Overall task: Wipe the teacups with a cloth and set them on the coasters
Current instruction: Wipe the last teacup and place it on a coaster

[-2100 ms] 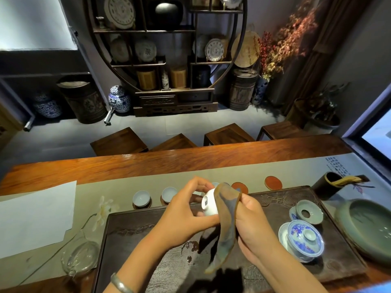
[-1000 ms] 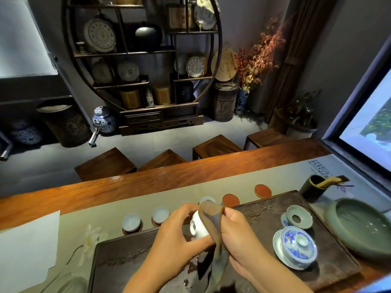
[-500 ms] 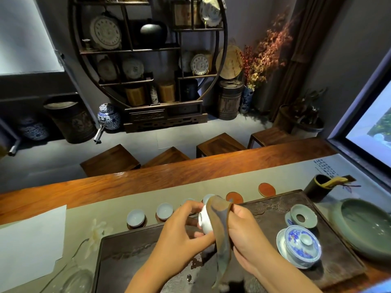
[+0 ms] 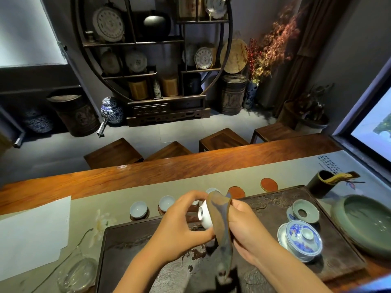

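Observation:
My left hand (image 4: 182,220) grips a small white teacup (image 4: 204,215) lying on its side above the dark tea tray (image 4: 275,206). My right hand (image 4: 243,223) holds a brownish cloth (image 4: 220,220) pressed over the cup's mouth; the cloth's tail hangs down toward the tray. Two pale teacups (image 4: 138,209) (image 4: 166,203) stand on coasters along the runner to the left. A third cup (image 4: 212,190) peeks out behind the cloth. Two bare red-orange coasters (image 4: 237,192) (image 4: 269,184) lie to the right.
On the tray's right stand a blue-and-white lidded gaiwan (image 4: 302,237) and a green strainer (image 4: 305,211). A large green bowl (image 4: 364,225) and a dark tool holder (image 4: 321,183) sit further right. White paper (image 4: 31,235) and a glass pitcher (image 4: 78,273) lie at left.
Both hands keep the cup and cloth together over the tray; the cloth has shifted slightly round the cup. The view has swung left and right a little.

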